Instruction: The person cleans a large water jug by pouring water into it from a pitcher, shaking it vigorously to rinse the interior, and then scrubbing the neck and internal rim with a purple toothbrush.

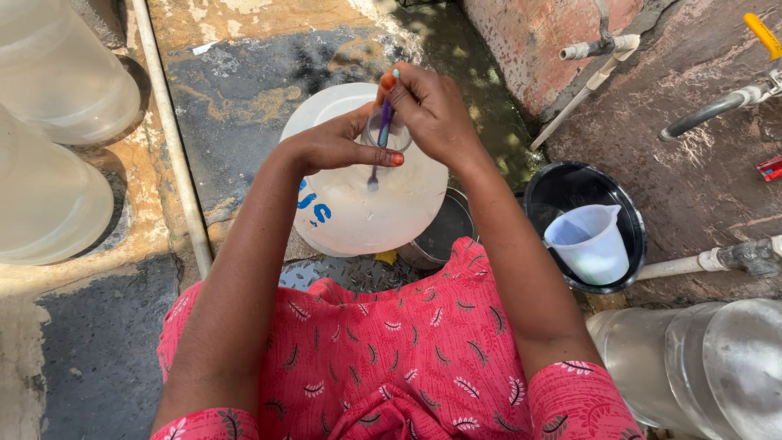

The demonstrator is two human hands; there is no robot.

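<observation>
Left hand (pixel 338 147) clamps the big water jug (pixel 366 195) at its neck, steadying it; right hand (pixel 428 110) pinches a purple toothbrush (pixel 381 138), poking straight down the mouth.

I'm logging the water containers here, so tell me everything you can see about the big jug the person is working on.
The large water jug is translucent white plastic, round-bodied, seen from above with its narrow open neck facing the camera. Blue lettering marks its lower left side. It stands upright on wet ground, against a steel pot. The left hand grips the neck rim, while the right hand pushes a purple toothbrush down through the opening. Its inside looks pale and cloudy; any water level cannot be told.
</observation>
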